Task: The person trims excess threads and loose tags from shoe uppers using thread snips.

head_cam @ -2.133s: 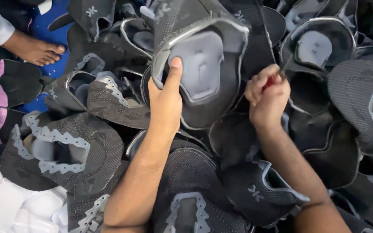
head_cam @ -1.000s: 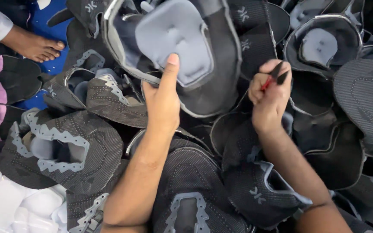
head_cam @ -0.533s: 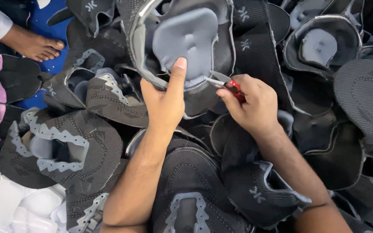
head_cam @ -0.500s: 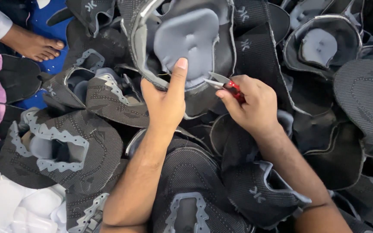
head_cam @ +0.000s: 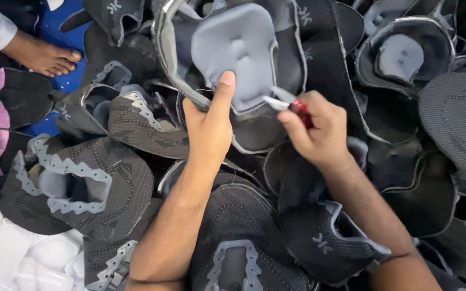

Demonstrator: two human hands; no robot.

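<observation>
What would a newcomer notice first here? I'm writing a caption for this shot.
At centre, the left hand holds up a grey shoe upper by its padded tongue, while the right hand brings red-handled snips to its edge. Dark shoe uppers lie piled all around, and a bare foot shows at top left.

You get soft, even light from above, bright on both forearms and on the grey foam tongue (head_cam: 235, 51), with no hard glare. Gaps between the dark shoe uppers (head_cam: 82, 183) sink into near-black shadow. The right hand (head_cam: 319, 132) shows slight blur; the rest stays sharp.
</observation>
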